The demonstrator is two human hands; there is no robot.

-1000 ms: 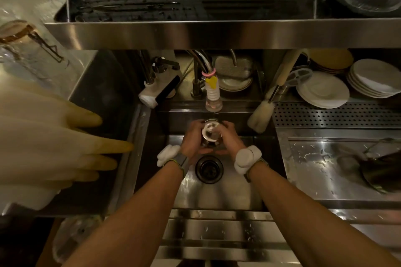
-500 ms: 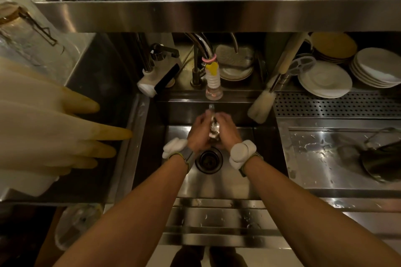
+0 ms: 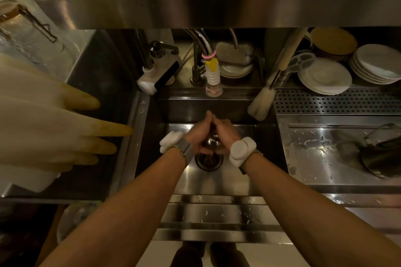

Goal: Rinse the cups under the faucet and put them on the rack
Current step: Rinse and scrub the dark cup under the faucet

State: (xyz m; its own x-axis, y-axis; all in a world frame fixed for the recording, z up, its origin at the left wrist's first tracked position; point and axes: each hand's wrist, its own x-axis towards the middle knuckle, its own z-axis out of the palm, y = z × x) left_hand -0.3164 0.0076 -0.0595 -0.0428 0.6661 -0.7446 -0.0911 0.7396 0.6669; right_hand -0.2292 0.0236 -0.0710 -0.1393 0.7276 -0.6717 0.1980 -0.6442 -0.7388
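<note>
The left hand [image 3: 196,136] and right hand [image 3: 226,134] gripped the cup [image 3: 211,142] low in the sink [image 3: 217,180], above the drain [image 3: 208,160] and below the faucet [image 3: 213,80]. A second before, its open mouth had faced up; now only a shiny sliver showed between them.

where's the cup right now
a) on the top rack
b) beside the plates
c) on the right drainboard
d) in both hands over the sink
d: the left hand and right hand both wrap the cup over the sink, near the drain.
</note>
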